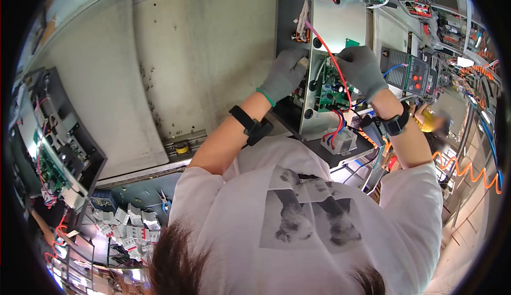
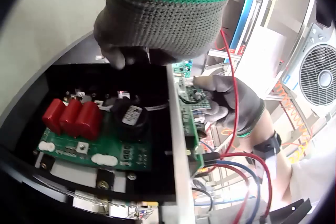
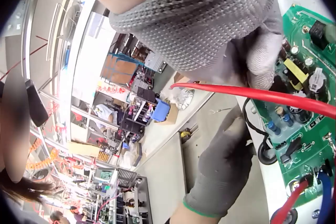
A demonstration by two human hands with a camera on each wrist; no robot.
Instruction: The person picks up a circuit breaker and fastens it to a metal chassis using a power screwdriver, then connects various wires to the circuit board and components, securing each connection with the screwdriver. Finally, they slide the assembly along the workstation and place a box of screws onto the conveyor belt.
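An upright metal panel (image 1: 311, 95) of an opened electrical unit stands between the two gloved hands. My left hand (image 1: 287, 74) is at its left face, fingers bent; the fingertips are hidden in its own wrist view. My right hand (image 1: 363, 71) has bent fingers over the upper part of the green circuit board (image 1: 332, 85) on the other face. A black wire (image 3: 248, 116) runs from a grommet in the panel up towards the right fingers. I cannot tell what either hand holds. A red cable (image 1: 336, 63) passes in front of the right hand.
Inside the black housing, red components (image 2: 73, 119) and a black coil (image 2: 131, 119) sit on another board. Red and blue cables (image 1: 336, 127) reach a pale block below the panel. A second opened unit (image 1: 53, 146) stands at the left, above a bin of grey breakers (image 1: 130, 226).
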